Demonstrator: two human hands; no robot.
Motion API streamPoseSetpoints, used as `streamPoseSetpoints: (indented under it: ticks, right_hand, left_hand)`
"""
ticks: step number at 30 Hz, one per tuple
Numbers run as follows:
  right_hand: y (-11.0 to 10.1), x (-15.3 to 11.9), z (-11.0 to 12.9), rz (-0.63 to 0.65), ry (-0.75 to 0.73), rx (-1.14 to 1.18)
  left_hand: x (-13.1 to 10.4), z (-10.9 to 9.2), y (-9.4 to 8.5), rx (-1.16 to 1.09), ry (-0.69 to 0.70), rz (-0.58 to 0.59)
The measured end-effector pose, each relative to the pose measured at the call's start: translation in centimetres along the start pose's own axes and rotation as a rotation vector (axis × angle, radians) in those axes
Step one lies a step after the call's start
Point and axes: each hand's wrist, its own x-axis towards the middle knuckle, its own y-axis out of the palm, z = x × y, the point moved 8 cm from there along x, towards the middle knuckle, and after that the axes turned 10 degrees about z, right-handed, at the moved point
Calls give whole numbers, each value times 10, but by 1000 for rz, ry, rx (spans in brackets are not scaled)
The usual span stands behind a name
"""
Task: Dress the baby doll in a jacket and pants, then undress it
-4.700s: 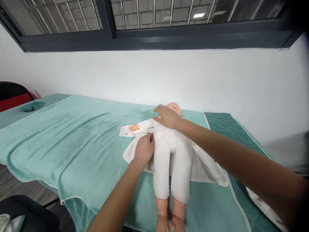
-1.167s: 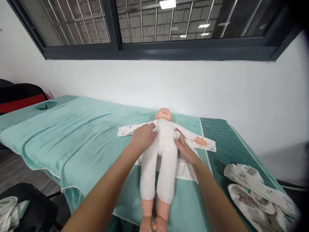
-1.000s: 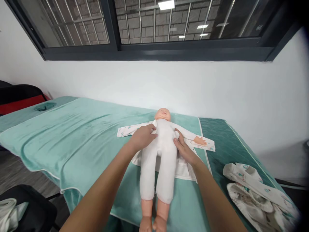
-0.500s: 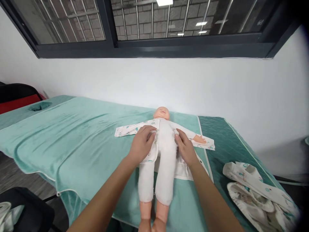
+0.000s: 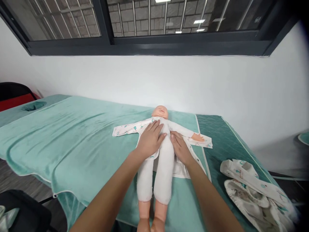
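Observation:
A baby doll point(image 5: 163, 167) with a white cloth body lies on its back, head toward the wall. Its arm on the left is in the sleeve of a white printed baby shirt point(image 5: 125, 129). On the right, the doll's bare forearm and hand lie over the shirt's other sleeve, and that front panel is spread beneath the body. My left hand point(image 5: 151, 138) rests flat on the doll's chest over the left front panel, fingers stretched out. My right hand point(image 5: 180, 146) lies against the right side of the doll's torso, its fingers extended.
A light green sheet point(image 5: 79, 135) covers the bed, with darker green padding point(image 5: 217, 135) at right. Folded printed baby clothes point(image 5: 256, 190) lie at the right edge. A black chair point(image 5: 24, 206) stands at lower left. Behind the bed are a white wall and a barred window.
My left hand has moved right and flattened onto the doll's chest over the shirt panel. The fingers of my right hand have straightened against the torso. The view has shifted slightly.

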Motion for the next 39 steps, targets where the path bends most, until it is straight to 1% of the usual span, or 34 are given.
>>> streamPoseSetpoints:
  ticks: [3, 5, 7, 9, 10, 11, 13, 14, 16, 18, 20, 22, 23, 24, 26, 28, 29, 30, 31, 32, 33, 36, 37, 39]
  right_hand:
    - [3, -1, -2, 19, 18, 26]
    - [0, -2, -3, -21, 17, 31]
    - [-8, -2, -5, -89, 11, 46]
    - [-22, -4, -12, -188, 47, 84]
    - [-31, -6, -19, -259, 92, 112]
    - [-43, -10, -27, -344, 149, 142]
    - [-66, -22, -43, -536, 258, 215]
    - [-75, -28, -49, -625, 289, 262]
    - [-89, -37, -57, -758, 299, 363]
    - [-98, -43, -59, -831, 283, 439]
    - [-104, -46, -59, -864, 283, 445]
    - [-110, -48, -60, -853, 317, 398]
    - [-112, -48, -61, -810, 343, 367]
    - [-112, -45, -64, -722, 376, 342]
    - [-103, -36, -72, -442, 456, 308]
    - [-88, -32, -81, -134, 534, 251]
    - [-80, -32, -86, -14, 565, 207]
    - [-75, -33, -89, 67, 583, 150]
    - [-72, -33, -92, 101, 584, 84]
    - [-71, -32, -94, 99, 571, 17]
    - [-72, -30, -95, 64, 549, -43]
    - [-74, -26, -90, -101, 461, -167]
    - [-73, -25, -87, -133, 445, -192]
    - [-68, -24, -84, -139, 459, -221]
  left_hand:
    - [5, -1, -2, -9, 7, -3]
    - [15, -1, -5, -66, 12, 3]
    - [30, 0, -8, -160, 1, 31]
    - [47, -1, -11, -233, -23, 77]
    - [55, -3, -12, -245, -34, 102]
    - [63, -8, -12, -239, -35, 128]
    - [79, -23, -8, -183, -4, 193]
    - [86, -34, -3, -140, 25, 235]
    - [100, -58, 13, -29, 103, 338]
    - [110, -82, 37, 98, 185, 448]
    - [119, -101, 60, 190, 228, 518]
    - [128, -112, 80, 227, 228, 555]
    - [133, -115, 88, 236, 221, 572]
    - [136, -115, 95, 248, 213, 594]
    - [142, -112, 107, 267, 205, 641]
    - [146, -106, 111, 284, 208, 676]
    - [147, -102, 111, 294, 213, 683]
    - [148, -99, 109, 305, 221, 682]
    - [148, -96, 106, 314, 230, 672]
    - [149, -93, 102, 322, 239, 654]
    - [149, -90, 97, 326, 247, 634]
    - [150, -82, 81, 327, 252, 569]
    - [150, -79, 76, 327, 245, 556]
    - [149, -75, 68, 327, 232, 543]
